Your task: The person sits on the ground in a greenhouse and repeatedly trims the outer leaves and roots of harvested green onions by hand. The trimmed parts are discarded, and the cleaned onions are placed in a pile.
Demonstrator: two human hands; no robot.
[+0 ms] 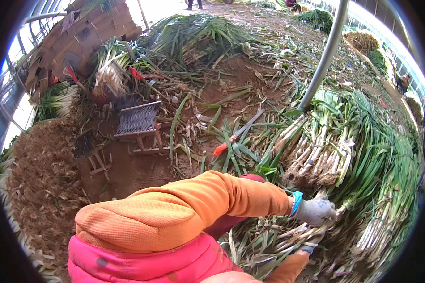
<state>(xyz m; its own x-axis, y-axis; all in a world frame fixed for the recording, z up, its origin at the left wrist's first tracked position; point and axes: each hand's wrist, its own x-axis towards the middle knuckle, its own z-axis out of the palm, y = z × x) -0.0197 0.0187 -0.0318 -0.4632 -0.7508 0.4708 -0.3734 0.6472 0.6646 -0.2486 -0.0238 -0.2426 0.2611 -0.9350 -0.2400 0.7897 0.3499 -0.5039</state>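
Note:
My left hand (316,211), in a grey-white glove with a blue band at the wrist, is closed around a bunch of long green onions or leeks (301,235) at the lower right. Just below it, my right hand (313,240) reaches against the same stalks, its fingers mostly hidden. Above the hands lies a bundle of leeks (315,152) with white stems and brown roots. More tied bundles (379,219) lie to the right, with long green leaves.
A metal pole (324,60) rises beyond the bundles. Left stand a low stool with a woven seat (139,118) and rooted bundles (46,177). A red-ended stick (239,133) lies among loose leaves. A leafy heap (198,39) lies farther back. People are in the distance.

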